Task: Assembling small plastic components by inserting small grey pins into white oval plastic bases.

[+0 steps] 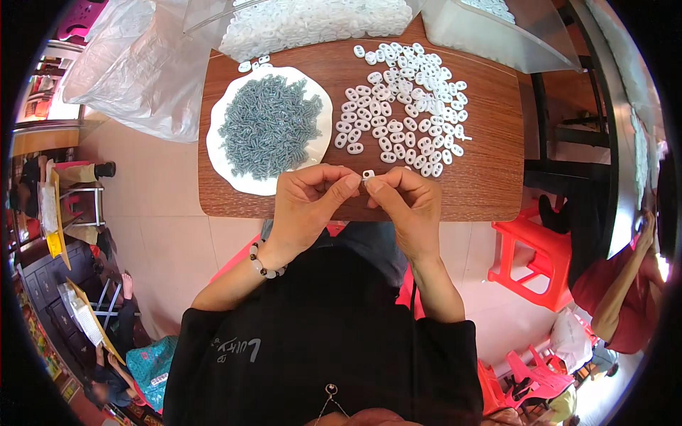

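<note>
Pinching one small white plastic piece (pixel 368 175) between both hands (pixel 359 195), seemingly fitting a screw; next likely needs another from the screw pile (pixel 268 126).

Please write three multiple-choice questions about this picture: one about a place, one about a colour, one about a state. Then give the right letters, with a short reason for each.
1. Where does the white plate of small grey screws lie on the wooden table?
A. on its left part
B. on its right part
C. under it

2. What colour are the small plastic pieces spread on the table?
A. red
B. white
C. black

3. What are the left hand and right hand doing?
A. resting flat on the table
B. pinching one small white piece between them
C. lifting the plate

Answers: 1 A, the plate sits left of the spread pieces. 2 B, they look white on brown wood. 3 B, the fingertips of both hands meet on the piece.
</note>
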`<state>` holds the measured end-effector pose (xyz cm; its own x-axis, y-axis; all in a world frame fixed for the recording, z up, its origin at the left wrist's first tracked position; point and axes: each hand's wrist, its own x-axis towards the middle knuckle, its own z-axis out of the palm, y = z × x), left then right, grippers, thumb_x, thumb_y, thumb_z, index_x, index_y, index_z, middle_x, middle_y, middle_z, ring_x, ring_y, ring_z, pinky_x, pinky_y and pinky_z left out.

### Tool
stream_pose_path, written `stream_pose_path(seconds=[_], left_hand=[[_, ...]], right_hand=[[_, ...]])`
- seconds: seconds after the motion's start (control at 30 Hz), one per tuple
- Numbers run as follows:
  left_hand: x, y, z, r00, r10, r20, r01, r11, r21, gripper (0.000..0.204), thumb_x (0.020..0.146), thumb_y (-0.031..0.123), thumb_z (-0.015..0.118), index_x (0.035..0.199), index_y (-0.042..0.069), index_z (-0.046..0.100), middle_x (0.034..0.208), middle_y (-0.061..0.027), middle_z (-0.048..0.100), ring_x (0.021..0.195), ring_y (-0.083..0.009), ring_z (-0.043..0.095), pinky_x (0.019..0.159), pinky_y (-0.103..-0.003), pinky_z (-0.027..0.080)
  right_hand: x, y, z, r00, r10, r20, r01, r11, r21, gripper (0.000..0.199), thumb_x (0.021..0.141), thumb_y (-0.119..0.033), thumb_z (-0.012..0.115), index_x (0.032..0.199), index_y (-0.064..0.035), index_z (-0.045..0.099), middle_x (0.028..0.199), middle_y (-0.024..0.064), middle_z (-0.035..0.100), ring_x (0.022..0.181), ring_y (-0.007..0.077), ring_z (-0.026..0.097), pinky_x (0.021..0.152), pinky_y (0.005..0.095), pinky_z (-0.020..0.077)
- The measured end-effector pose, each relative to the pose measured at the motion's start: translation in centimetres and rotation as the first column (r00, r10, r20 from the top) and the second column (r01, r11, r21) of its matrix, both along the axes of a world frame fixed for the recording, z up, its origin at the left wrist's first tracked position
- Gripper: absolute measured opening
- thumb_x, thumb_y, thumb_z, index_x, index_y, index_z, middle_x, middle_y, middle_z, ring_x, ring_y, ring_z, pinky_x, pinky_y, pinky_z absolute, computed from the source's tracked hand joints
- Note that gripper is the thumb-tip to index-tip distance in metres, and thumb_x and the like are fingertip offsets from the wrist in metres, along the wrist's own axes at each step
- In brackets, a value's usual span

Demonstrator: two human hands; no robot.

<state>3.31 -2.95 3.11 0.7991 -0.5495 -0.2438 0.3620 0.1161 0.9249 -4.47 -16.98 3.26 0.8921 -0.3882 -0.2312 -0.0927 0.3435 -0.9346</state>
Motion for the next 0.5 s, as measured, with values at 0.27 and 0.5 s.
stream_pose_path(seconds=[0.27,0.5], left_hand=[[-0.17,0.03,-0.66,0.999,-0.01,0.038,0.008,0.999,0.039,0.018,0.088,0.013,0.07,0.096,-0.002,0.069,0.075,-0.0056,0.067,0.056,-0.0032,0.048,0.049,-0.018,0.034],[-0.44,0.03,-0.97,1.0,0.022,-0.002,-0.022,0.999,0.039,0.017,0.089,0.013,0.069,0.096,-0.003,0.069,0.075,-0.0062,0.067,0.056,-0.0047,0.049,0.05,-0.018,0.037]], right_hand=[[-0.12,-0.04,-0.29,1.0,0.018,-0.009,-0.019,0.999,-0.039,0.012,0.089,-0.009,0.065,0.082,0.0013,0.067,0.073,0.0015,0.065,0.066,0.0036,0.055,0.059,0.0185,0.044],[-0.08,-0.24,0.24,0.999,0.028,-0.044,-0.031,0.997,-0.076,0.013,0.089,-0.01,0.065,0.082,0.0014,0.067,0.074,0.002,0.066,0.065,0.0037,0.056,0.059,0.0186,0.0454]])
